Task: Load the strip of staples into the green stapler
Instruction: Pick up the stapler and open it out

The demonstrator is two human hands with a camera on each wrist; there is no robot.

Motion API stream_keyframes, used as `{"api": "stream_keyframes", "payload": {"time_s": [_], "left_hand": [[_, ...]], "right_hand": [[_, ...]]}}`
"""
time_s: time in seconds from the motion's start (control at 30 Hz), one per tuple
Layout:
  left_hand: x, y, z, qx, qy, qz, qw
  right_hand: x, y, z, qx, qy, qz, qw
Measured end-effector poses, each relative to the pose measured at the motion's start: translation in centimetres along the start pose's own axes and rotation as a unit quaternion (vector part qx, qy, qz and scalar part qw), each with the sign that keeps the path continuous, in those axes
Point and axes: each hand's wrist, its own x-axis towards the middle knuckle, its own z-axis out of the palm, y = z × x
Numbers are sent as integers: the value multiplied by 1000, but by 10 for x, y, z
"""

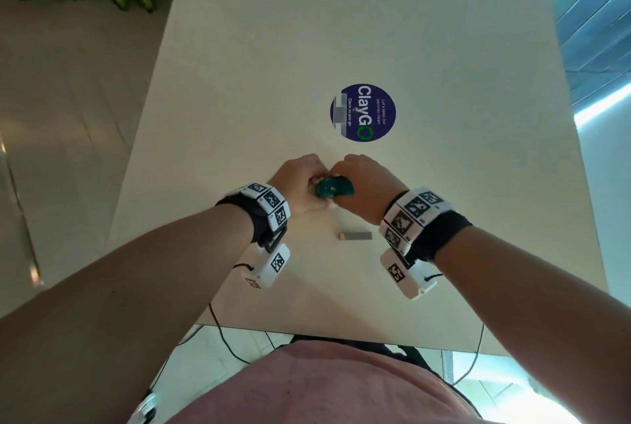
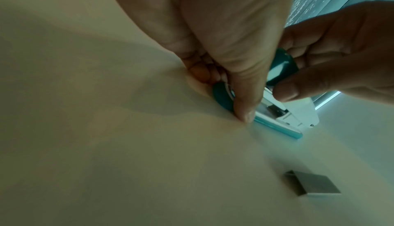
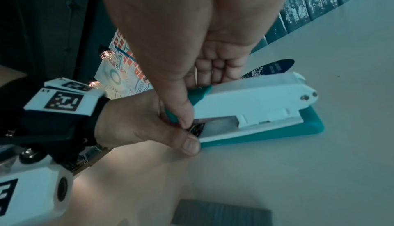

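Evidently, the green stapler [image 3: 255, 111] is kept flat on the desk [image 1: 341, 31] so that its top can be worked loose while the base stays steady: the left hand [image 1: 300, 184] is clamped on the front end, its thumb pressed down at the base edge, and the right hand [image 1: 362, 188] is curled round the green top cover at the same end, apparently to lift or pull it. Between the fingers a white inner body and a metal part are exposed, so the magazine is judged to be in the course of being opened; how far is not clearly shown. The strip of staples [image 1: 355, 236] is left lying on the desk just beside the stapler, nearer the person, presumably within easy reach for insertion. One stapler, one strip, one round blue sticker [image 1: 363, 112] and two hands are counted.
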Motion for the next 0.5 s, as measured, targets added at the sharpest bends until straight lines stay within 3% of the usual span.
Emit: {"api": "stream_keyframes", "payload": {"time_s": [0.3,0.5], "left_hand": [[-1,-4,2,-46,-6,21,999],[0,-4,4,-58,5,11,998]], "right_hand": [[-61,29,-46,146,131,1,981],[-87,79,-61,43,165,112,979]]}}
